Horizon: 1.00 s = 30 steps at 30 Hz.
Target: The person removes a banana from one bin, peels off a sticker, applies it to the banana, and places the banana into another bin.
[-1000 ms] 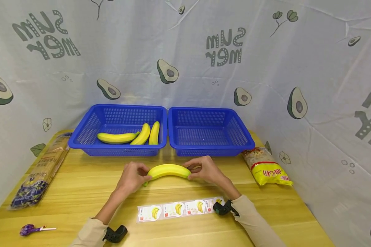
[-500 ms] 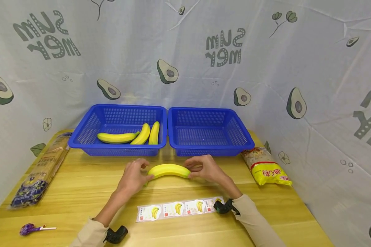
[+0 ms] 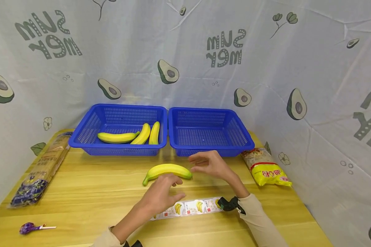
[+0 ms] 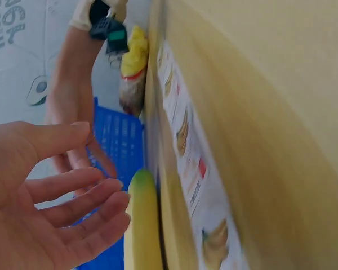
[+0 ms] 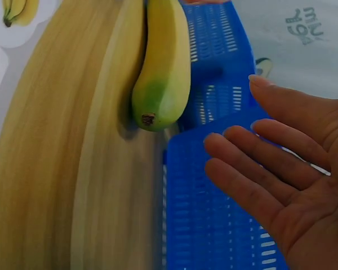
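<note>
A yellow banana [image 3: 168, 170] with a green stem end is seen on the light wood-grain tabletop [image 3: 80, 185]. Two blue mesh baskets [image 3: 208, 132] are shown before a white backdrop [image 3: 185, 61] printed with green avocados and grey lettering.

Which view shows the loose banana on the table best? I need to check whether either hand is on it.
The head view: the whole banana lies on the table, with both open hands off it. The right wrist view shows only its tip end. The left wrist view shows a blurred end beside the left hand.
</note>
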Motion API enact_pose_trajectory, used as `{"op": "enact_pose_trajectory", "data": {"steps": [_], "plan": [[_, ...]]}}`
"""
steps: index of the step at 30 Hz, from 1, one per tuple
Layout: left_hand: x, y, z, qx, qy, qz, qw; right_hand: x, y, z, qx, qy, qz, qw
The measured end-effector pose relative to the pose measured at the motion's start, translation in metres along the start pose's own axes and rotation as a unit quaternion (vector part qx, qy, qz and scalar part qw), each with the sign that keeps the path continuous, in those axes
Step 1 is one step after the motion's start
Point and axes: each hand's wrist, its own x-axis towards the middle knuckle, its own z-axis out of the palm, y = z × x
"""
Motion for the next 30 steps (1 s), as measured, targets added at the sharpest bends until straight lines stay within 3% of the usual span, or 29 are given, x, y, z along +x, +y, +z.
{"op": "enact_pose_trajectory", "data": {"steps": [5, 11, 13, 16, 23, 30], "plan": [[0.000, 0.006, 0.020, 0.071, -0.069, 0.008, 0.9951, 0.000, -0.004, -0.001, -0.001, 0.004, -0.006, 1.000], [0.001, 0.015, 0.037, 0.187, -0.072, 0.028, 0.9793, 0.000, -0.009, -0.002, 0.004, 0.009, -0.003, 1.000], [0.002, 0.019, 0.039, 0.204, -0.075, 0.018, 0.9760, 0.000, -0.010, -0.003, 0.008, 0.010, -0.002, 1.000], [0.004, 0.020, 0.042, 0.199, -0.085, 0.000, 0.9763, 0.000, -0.011, -0.003, 0.010, 0.011, -0.003, 1.000], [0.005, 0.013, 0.037, 0.129, -0.114, -0.046, 0.9840, 0.000, -0.011, -0.004, 0.000, 0.014, -0.023, 1.000], [0.003, 0.004, 0.029, 0.070, -0.125, -0.055, 0.9881, -0.001, -0.011, -0.008, -0.010, 0.011, -0.019, 1.000]]}}
